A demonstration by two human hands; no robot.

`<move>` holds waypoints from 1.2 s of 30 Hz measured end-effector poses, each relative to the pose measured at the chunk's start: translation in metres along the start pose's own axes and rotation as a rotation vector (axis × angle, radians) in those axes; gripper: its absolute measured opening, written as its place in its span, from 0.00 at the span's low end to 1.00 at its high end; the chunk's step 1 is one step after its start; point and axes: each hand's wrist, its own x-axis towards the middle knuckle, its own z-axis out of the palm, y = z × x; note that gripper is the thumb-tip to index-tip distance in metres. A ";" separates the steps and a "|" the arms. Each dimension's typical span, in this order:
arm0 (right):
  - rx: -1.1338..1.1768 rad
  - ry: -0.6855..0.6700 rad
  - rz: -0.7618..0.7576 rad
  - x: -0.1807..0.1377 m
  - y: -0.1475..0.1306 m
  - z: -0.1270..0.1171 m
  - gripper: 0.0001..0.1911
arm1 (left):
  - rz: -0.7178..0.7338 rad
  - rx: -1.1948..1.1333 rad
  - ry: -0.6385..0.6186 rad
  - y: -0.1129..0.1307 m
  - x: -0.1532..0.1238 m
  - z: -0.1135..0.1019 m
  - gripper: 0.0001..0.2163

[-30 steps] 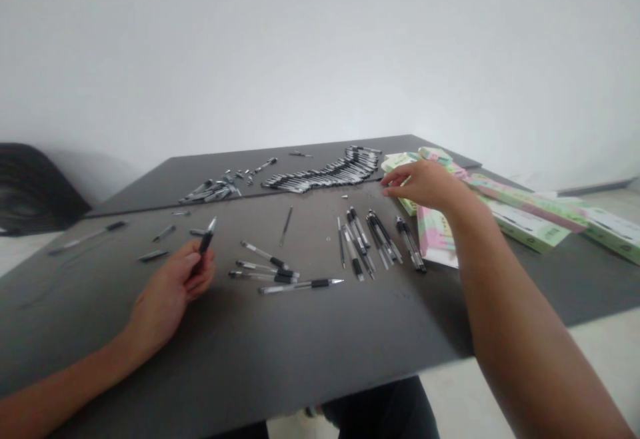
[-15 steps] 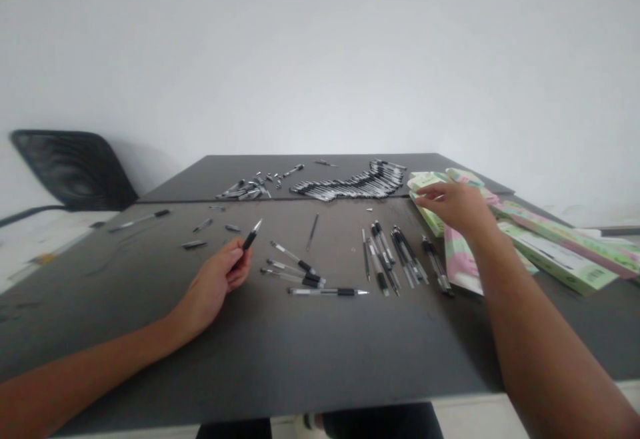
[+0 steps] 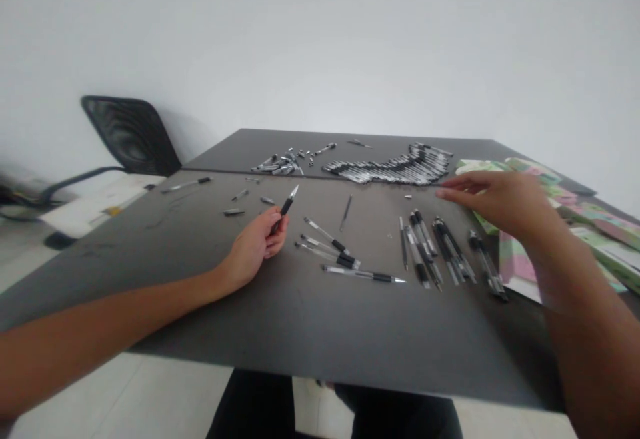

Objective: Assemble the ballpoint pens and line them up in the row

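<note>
In my left hand (image 3: 257, 242), closed over the near left part of the table, is a gel pen (image 3: 285, 211) with a black grip and its silver tip pointing up; the rest of its barrel is hidden by my fingers. Out on the right, my right hand (image 3: 505, 202) hovers with fingers stretched and nothing visible in them, in front of green and pink pen boxes (image 3: 520, 269). Between the hands lie a whole pen (image 3: 363, 274), several clear barrels with black grips (image 3: 327, 252), a thin refill (image 3: 346, 212) and a small silver tip (image 3: 408, 196).
A long row of pens (image 3: 390, 171) lies across the far table half, with a heap of pen caps or parts (image 3: 283, 164) to its left. Several pens and barrels (image 3: 420, 252) lie right of centre. A black mesh chair (image 3: 133, 136) stands at the left.
The view has swung left, so everything sits further right. My right hand has drawn left, off the boxes' near corner. My left hand still holds the pen upright.
</note>
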 end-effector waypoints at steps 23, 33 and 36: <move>0.191 -0.771 -0.386 -0.034 -0.080 0.039 0.19 | -0.005 -0.021 -0.031 0.002 -0.002 0.001 0.11; 0.199 -0.755 -0.344 -0.035 -0.082 0.044 0.20 | 0.047 0.064 -0.133 -0.008 -0.007 -0.004 0.12; 0.203 -0.713 -0.359 -0.034 -0.082 0.047 0.21 | 0.062 0.119 -0.160 -0.007 -0.014 -0.005 0.12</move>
